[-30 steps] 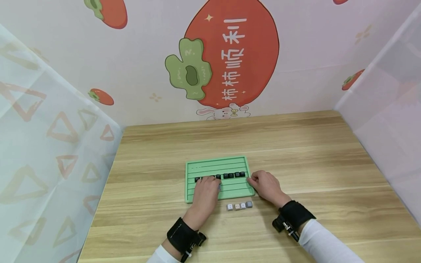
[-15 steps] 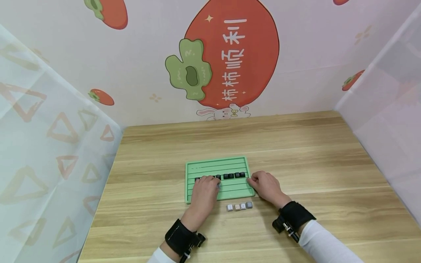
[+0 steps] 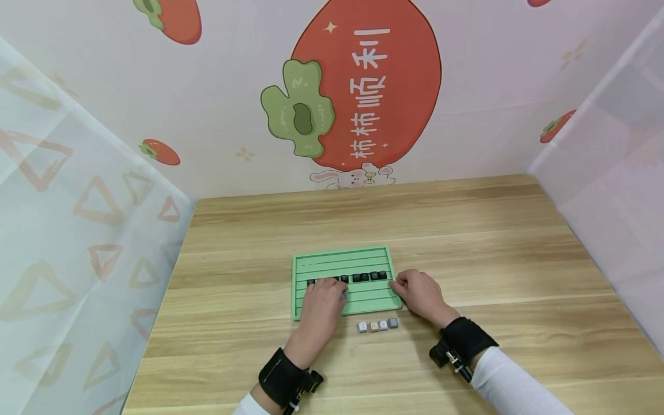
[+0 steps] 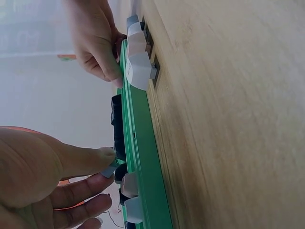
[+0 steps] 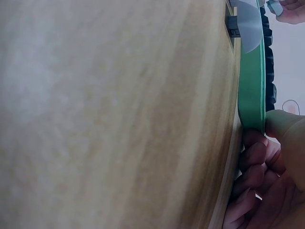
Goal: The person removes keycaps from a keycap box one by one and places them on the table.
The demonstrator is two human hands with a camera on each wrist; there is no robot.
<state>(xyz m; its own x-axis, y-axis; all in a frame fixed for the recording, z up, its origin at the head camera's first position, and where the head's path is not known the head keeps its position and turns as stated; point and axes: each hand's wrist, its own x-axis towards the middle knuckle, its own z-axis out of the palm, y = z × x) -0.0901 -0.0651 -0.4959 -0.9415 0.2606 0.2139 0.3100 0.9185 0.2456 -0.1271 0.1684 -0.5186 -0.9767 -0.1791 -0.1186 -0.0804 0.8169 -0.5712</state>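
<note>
L hand [image 3: 323, 306] pinches a grey keycap [image 4: 109, 170] btwn thumb & fingers over the green tray [image 3: 370, 295], R hand [image 3: 421, 295] has fingers clamped on its R edge, & I see 4 pale keycaps [image 3: 383, 325] nearby on the table [image 3: 467, 242].

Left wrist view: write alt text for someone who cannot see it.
The left hand pinches a grey keycap at a green tray bearing black keycaps and pale keycaps. The right hand grips the tray's far end; more keycaps stand on the wooden table.
</note>
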